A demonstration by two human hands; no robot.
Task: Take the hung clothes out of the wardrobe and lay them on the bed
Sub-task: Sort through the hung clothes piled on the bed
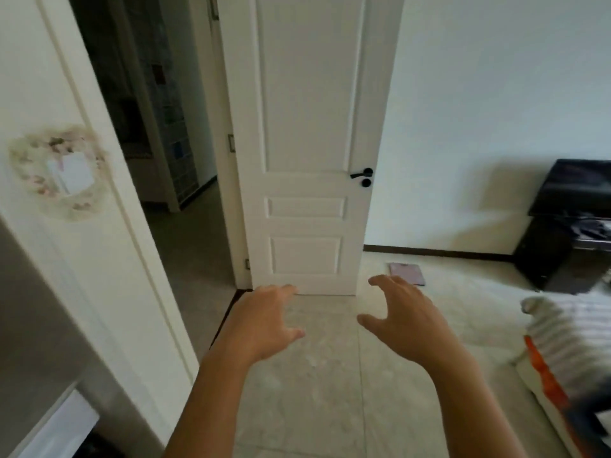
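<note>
My left hand [264, 322] and my right hand [401, 320] are stretched out in front of me over the tiled floor, fingers loosely spread, holding nothing. A corner of the bed [568, 338] with striped bedding and an orange patch shows at the lower right. No hung clothes are in view. A grey panel with a white edge [43, 375] at the lower left may be part of the wardrobe; I cannot tell.
A white room door [307, 143] stands open ahead, with a dark hallway [158, 127] to its left. A black TV stand [568, 226] is against the right wall. A flat purple scale [407, 273] lies on the floor near the door.
</note>
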